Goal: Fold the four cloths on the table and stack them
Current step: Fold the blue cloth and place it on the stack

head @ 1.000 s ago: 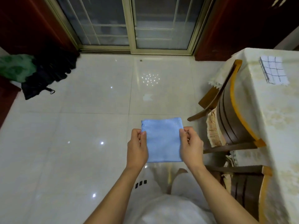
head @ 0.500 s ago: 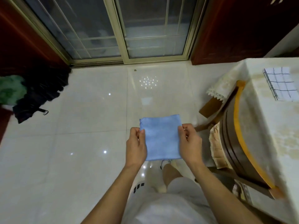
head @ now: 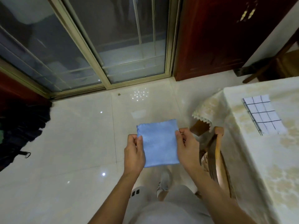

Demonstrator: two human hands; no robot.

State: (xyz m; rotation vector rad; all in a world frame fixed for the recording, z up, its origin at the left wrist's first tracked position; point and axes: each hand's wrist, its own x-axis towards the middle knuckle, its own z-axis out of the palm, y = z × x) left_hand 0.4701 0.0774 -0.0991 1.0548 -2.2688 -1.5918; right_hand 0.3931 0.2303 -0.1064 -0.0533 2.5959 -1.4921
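A folded light-blue cloth hangs in the air over the floor, in front of my body. My left hand pinches its left edge near the top corner. My right hand pinches its right edge at the same height. A folded white cloth with a dark grid pattern lies flat on the table at the right, well apart from both hands. No other cloths show in this view.
A wooden chair is pushed against the table's left side, just right of my right hand. A cream lace tablecloth covers the table. Glossy white floor tiles spread to the left. Dark bags lie at far left, sliding glass doors ahead.
The view has swung right and tilted up, so more of the table and the checked cloth shows. Both hands keep the same pinch on the blue cloth.
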